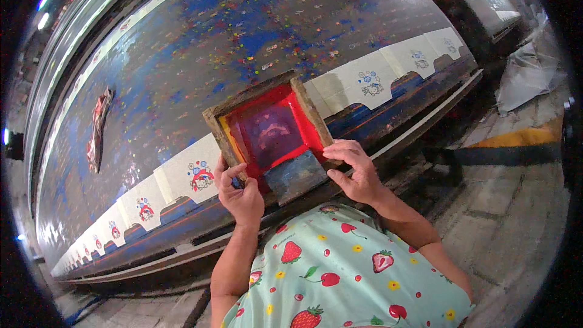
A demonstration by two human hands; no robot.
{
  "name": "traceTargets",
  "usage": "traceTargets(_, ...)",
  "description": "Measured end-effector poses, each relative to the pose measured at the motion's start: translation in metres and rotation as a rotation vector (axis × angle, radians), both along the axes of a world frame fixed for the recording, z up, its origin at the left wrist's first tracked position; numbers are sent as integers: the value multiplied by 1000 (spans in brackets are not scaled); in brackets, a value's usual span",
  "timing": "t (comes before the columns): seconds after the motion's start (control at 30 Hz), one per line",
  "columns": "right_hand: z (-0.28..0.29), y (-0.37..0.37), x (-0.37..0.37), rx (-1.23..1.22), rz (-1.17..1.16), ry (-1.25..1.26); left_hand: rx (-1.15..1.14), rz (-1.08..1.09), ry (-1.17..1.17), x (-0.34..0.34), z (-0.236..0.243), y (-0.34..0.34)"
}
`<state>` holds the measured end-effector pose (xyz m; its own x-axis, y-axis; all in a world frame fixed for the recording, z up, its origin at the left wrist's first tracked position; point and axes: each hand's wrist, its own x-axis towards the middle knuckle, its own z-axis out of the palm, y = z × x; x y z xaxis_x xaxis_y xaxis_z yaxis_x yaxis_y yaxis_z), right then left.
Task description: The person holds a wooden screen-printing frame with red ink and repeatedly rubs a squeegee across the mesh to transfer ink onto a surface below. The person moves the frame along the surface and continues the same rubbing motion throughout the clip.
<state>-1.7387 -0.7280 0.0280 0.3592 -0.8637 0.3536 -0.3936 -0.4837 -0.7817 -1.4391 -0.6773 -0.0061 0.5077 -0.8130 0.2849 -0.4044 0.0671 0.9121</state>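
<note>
A small wooden screen printing frame [313, 109] lies over the row of white fabric pieces at the table's near edge. Red ink coats its inner sides, and its mesh [267, 130] looks dark purple with a paler figure in the middle. My left hand [240, 195] grips the frame's near left corner, thumb and fingers bent around the wood. At the near right corner, my right hand [358, 173] has its fingers over the edge. Between the hands, a flat blue-grey, ink-stained block [296, 177] sits at the frame's near side; whether it is attached, I cannot tell.
Left of the frame, printed pieces [200, 175] show red and blue; those to the right [370, 87] show blue and dark lines. A crumpled red-stained cloth [99, 130] lies on the paint-spattered table [182, 85]. Clear plastic sheeting [528, 70] hangs at the right.
</note>
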Motion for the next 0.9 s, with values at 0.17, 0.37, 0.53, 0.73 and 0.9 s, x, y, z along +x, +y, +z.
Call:
traceTargets(0.17,2,-15,-36,15,34,22,7,24,24,-36,-1,-11)
traceTargets(0.37,1,-20,-47,4,66,-1,45,25,73,-42,-5,-12)
traceTargets(0.53,0,-19,-47,-2,58,8,49,-5,155,-40,-9,-11)
traceTargets(0.73,2,-18,-48,21,44,16,75,-11,150,-39,-14,-13)
traceTargets(0.9,3,-16,-48,35,46,35,68,-12,231,-39,-18,-14)
